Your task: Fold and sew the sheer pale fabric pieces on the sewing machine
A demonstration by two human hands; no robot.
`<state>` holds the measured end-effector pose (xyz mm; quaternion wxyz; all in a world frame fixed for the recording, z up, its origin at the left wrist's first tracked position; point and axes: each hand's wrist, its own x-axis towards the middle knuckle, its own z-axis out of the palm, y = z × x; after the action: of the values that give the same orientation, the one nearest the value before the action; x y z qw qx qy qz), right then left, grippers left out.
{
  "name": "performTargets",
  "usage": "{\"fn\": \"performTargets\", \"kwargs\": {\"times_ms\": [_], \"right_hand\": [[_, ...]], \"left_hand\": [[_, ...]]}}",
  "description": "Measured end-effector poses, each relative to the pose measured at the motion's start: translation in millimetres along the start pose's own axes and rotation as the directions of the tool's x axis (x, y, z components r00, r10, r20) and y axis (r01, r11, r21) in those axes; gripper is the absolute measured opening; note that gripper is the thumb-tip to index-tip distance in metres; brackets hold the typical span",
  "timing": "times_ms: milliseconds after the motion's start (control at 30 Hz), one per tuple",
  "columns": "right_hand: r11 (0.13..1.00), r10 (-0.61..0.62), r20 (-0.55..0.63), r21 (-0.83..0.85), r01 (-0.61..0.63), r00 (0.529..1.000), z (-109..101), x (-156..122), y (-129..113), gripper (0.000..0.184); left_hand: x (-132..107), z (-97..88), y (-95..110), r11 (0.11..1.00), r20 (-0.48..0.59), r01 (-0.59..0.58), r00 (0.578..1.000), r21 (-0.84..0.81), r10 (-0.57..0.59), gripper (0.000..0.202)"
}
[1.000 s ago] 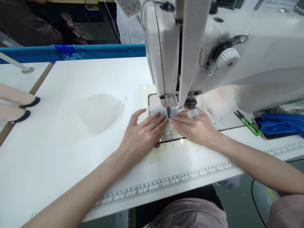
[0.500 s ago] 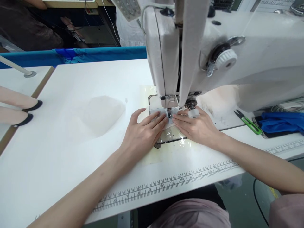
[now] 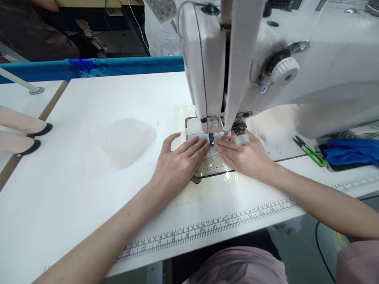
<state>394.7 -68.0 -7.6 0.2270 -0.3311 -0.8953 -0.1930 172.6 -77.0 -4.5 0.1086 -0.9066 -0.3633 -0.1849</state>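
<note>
My left hand point(image 3: 177, 163) lies flat, fingers stretched out, pressing a small white piece of fabric point(image 3: 207, 142) onto the metal needle plate point(image 3: 216, 167). My right hand point(image 3: 244, 156) lies flat on the other side, its fingertips on the same piece, right beside the presser foot point(image 3: 211, 140) of the white sewing machine point(image 3: 266, 63). The fingertips of both hands almost meet at the needle. Most of the fabric is hidden beneath my fingers.
A sheer pale fabric piece point(image 3: 126, 140) lies on the white table point(image 3: 74, 189) to the left. Green thread snips point(image 3: 310, 152) and blue cloth point(image 3: 352, 154) sit at the right. A printed ruler point(image 3: 207, 228) runs along the front edge. Two pale rods with black tips point(image 3: 26, 136) reach in from the left.
Both hands have crept slightly away from me, pushing the white fabric a little further under the presser foot. Otherwise nothing has moved.
</note>
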Motion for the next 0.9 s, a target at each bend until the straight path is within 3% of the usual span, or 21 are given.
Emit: {"fn": "performTargets", "kwargs": {"times_ms": [767,900], "right_hand": [[1.000,0.004,0.095,0.000,-0.004,0.995,0.4,1.4,0.6,0.025],[1.000,-0.005,0.102,-0.023,0.007,0.995,0.7,0.5,1.6,0.025]], "left_hand": [[-0.6,2.3,0.4,0.999,0.007,0.032,0.999,-0.008,-0.031,0.031],[-0.3,1.4,0.6,0.998,0.041,0.062,0.997,0.005,-0.062,0.043]]}}
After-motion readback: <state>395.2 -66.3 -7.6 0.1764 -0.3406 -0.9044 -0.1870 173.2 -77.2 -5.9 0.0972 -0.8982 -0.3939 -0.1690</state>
